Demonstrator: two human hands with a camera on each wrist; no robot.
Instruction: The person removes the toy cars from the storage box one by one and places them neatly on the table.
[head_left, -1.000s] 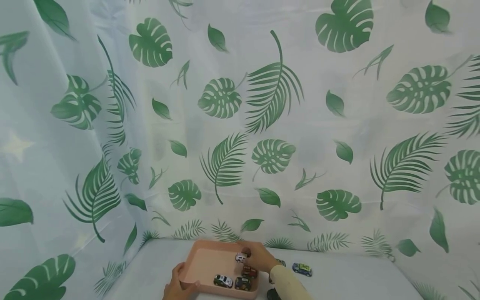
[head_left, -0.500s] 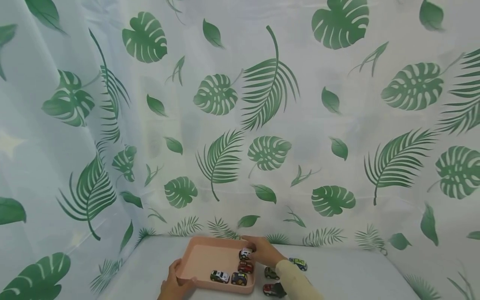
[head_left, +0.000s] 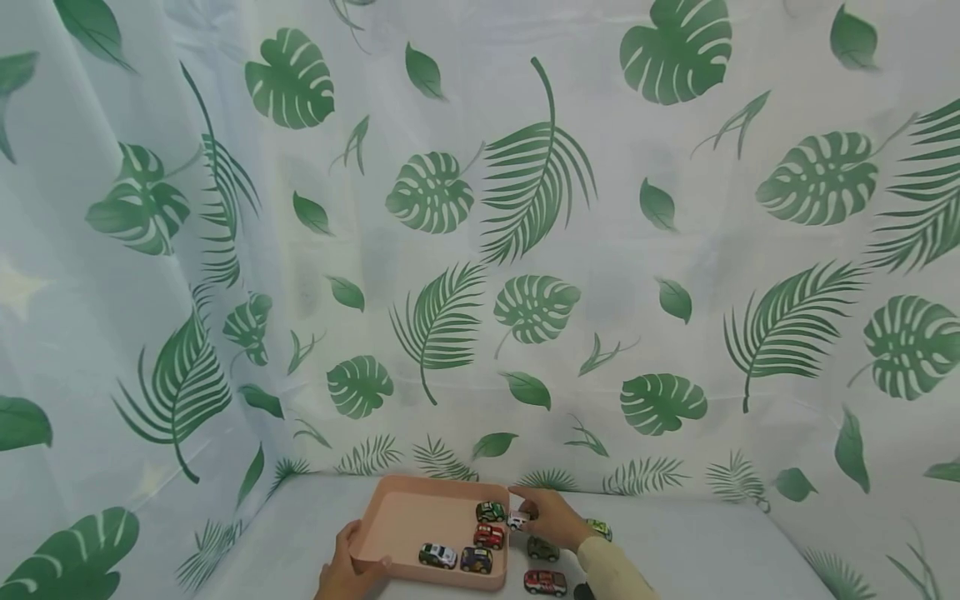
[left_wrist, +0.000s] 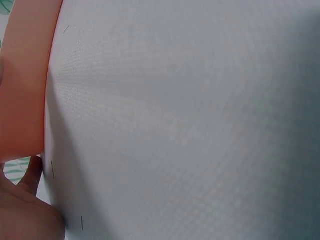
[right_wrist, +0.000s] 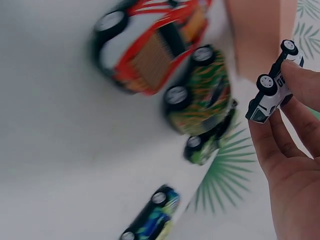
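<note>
The pink tray (head_left: 390, 521) is steadied on the tabletop (head_left: 697, 554) by the left hand (head_left: 341, 575) gripping its near corner, while a small white toy car (right_wrist: 272, 90) is pinched by the right hand (head_left: 551, 518) just outside the tray's right wall, clear of the cars inside.

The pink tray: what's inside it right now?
Four toy cars sit in the tray: green, red, white and dark. The near wall may hide a little of the floor.
</note>
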